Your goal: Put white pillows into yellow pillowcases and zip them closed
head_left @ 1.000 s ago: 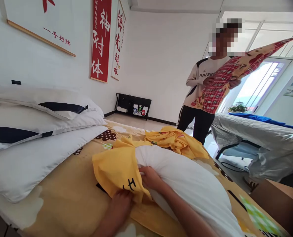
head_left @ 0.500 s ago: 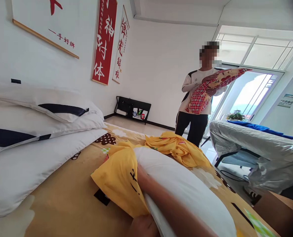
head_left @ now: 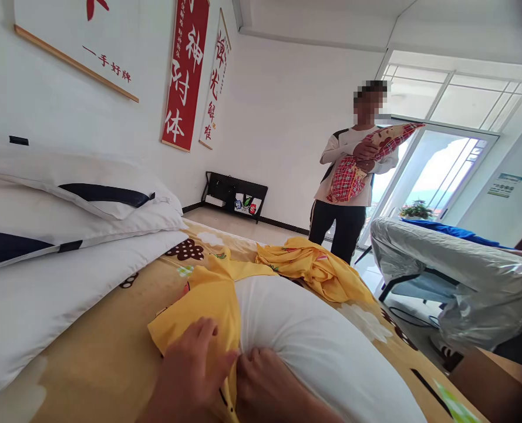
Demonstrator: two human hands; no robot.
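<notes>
Pillow (head_left: pixel 331 338) — rightward of nearer right hand (head_left: pixel 267 379) | clenched on its end | long axis slants down-right | left hand (head_left: pixel 192 355) on case (head_left: pixel 210 294) — grip I can't tell

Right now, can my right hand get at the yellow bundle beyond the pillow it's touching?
Probably, by reaching over: that pillow lies between your right hand and the yellow bundle, but nothing shows above the pillow to block the way.

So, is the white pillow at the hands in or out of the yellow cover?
Mostly out: the white pillow bulges bare past the yellow cover, which hides one end.
</notes>
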